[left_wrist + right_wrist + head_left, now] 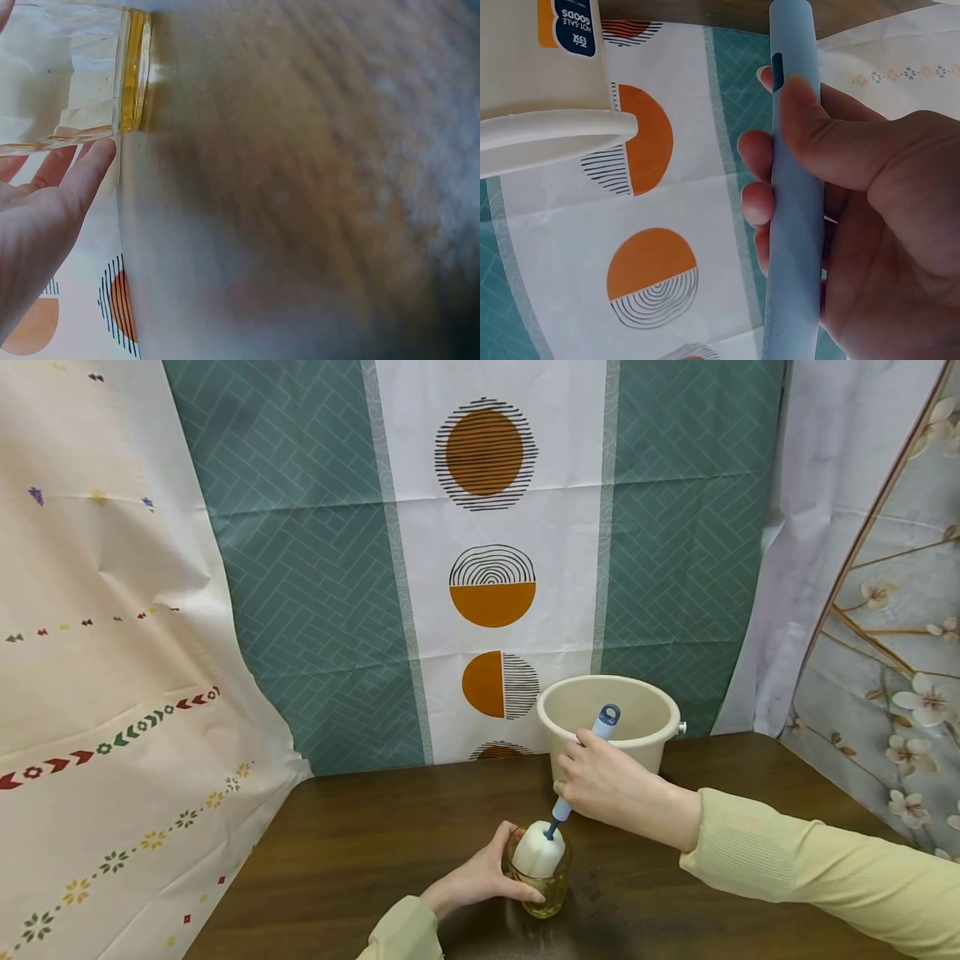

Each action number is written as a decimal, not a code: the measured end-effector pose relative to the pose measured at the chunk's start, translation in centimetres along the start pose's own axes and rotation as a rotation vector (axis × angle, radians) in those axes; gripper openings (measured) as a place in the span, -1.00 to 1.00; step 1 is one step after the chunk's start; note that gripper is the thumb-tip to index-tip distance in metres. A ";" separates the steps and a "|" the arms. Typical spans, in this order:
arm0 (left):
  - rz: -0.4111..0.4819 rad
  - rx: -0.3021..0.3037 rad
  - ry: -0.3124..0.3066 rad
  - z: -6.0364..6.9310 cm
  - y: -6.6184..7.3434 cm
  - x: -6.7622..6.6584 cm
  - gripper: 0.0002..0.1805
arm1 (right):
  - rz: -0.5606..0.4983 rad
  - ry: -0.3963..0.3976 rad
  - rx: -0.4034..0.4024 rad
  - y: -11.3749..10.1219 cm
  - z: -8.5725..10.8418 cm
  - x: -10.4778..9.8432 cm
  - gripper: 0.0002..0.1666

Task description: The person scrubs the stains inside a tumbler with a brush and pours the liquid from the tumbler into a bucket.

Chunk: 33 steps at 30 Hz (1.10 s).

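Glass [553, 893]: head & L wrist cams; handle [796, 240]: head & R.

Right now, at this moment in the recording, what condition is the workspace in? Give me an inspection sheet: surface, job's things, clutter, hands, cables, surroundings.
Surface: dark brown table with a wood-look top.
Job's things: amber glass; white sponge head partly inside it, its top above the rim; blue handle slanting up from the sponge.
Clutter: cream bucket farther back; otherwise nothing seen.
Hands: left hand holds the glass between thumb and fingers; right hand grips the handle.
Cables: nothing seen.
Surroundings: teal-and-white cloth with orange circles behind, cream patterned cloth at frame left, floral cloth at frame right.
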<state>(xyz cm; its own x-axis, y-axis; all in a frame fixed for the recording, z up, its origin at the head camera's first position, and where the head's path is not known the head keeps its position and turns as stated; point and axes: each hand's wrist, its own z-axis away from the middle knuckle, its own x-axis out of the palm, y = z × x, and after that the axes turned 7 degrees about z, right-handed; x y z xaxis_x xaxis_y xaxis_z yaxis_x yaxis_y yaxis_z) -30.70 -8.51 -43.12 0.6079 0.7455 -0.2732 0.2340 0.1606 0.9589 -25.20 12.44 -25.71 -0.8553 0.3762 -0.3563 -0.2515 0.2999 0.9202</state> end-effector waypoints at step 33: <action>0.033 0.039 -0.010 -0.1 -0.2 0.0 -0.33 | -0.019 0.022 0.023 0.6 0.7 0.0 -0.88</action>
<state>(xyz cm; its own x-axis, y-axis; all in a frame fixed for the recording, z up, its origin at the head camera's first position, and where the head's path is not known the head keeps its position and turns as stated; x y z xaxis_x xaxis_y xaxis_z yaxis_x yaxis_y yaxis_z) -30.80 -8.43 -43.29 0.6235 0.7432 -0.2427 0.2433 0.1105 0.9636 -25.04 13.28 -25.28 -0.8602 0.3511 -0.3697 -0.2576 0.3265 0.9094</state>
